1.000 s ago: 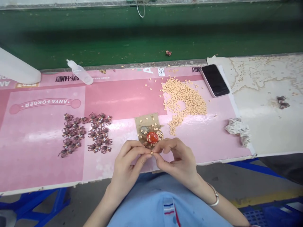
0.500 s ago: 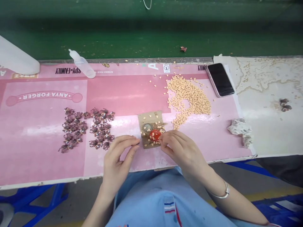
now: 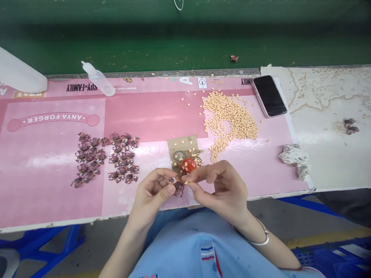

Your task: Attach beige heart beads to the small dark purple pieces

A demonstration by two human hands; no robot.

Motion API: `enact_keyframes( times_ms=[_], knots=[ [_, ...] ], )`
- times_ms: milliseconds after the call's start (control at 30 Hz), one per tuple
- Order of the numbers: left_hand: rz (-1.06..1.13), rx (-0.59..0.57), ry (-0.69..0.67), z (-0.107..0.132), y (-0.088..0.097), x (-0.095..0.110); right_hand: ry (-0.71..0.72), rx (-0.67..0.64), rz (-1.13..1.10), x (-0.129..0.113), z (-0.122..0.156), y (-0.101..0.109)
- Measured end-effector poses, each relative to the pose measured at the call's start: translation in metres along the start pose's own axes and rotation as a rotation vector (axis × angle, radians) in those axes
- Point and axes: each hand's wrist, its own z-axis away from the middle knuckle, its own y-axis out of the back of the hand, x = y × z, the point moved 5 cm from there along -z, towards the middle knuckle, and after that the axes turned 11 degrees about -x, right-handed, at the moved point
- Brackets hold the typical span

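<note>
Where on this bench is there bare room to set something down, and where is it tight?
Bare pink mat lies between the plastic dropper bottle and the heart-shaped chip pile, and between that pile and the crumpled tissue. It is crowded around the cardboard square with the red dome, just ahead of the left hand and right hand.

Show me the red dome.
In the head view, the red dome sits on a cardboard scrap, just beyond the right hand and beside a crimped metal cap.

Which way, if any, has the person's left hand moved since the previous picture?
Yes: the left hand has moved rightward, closer beneath the cardboard piece.
</note>
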Motion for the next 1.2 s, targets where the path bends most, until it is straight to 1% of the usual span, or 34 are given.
enact_keyframes(
  times_ms=[100,200,333,500,567,633,733,800,900,967,1100,1200],
  knots=[
    [0.087,-0.031,0.054,-0.001,-0.003,-0.001,-0.001,0.009,-0.049,0.003,0.002,-0.003],
    [0.150,-0.036,0.084,-0.001,-0.004,-0.003,0.037,-0.012,0.010,0.003,0.002,-0.003],
    [0.199,-0.035,0.098,-0.001,-0.005,-0.006,0.141,-0.055,0.198,-0.005,0.001,-0.005],
    [0.228,0.018,0.081,-0.001,-0.008,-0.010,0.358,-0.164,0.466,-0.021,0.005,-0.007],
    [0.231,0.038,0.081,0.000,-0.009,-0.010,0.384,-0.186,0.535,-0.024,0.006,-0.006],
    [0.234,0.046,0.090,0.000,-0.012,-0.009,0.390,-0.177,0.571,-0.026,0.007,-0.004],
    [0.229,0.048,0.111,-0.001,-0.017,-0.005,0.389,-0.147,0.574,-0.028,0.005,0.002],
    [0.212,0.057,0.118,-0.002,-0.019,-0.002,0.396,-0.157,0.559,-0.028,0.004,0.005],
    [0.173,0.099,0.107,-0.002,-0.020,0.001,0.418,-0.165,0.544,-0.026,0.003,0.009],
    [0.154,0.120,0.094,-0.003,-0.021,0.002,0.428,-0.139,0.529,-0.024,0.003,0.013],
    [0.166,0.101,0.090,-0.006,-0.027,0.006,0.430,-0.131,0.456,-0.019,0.002,0.016],
    [0.181,0.088,0.081,-0.009,-0.032,0.009,0.416,-0.132,0.398,-0.021,-0.004,0.018]
  ],
)
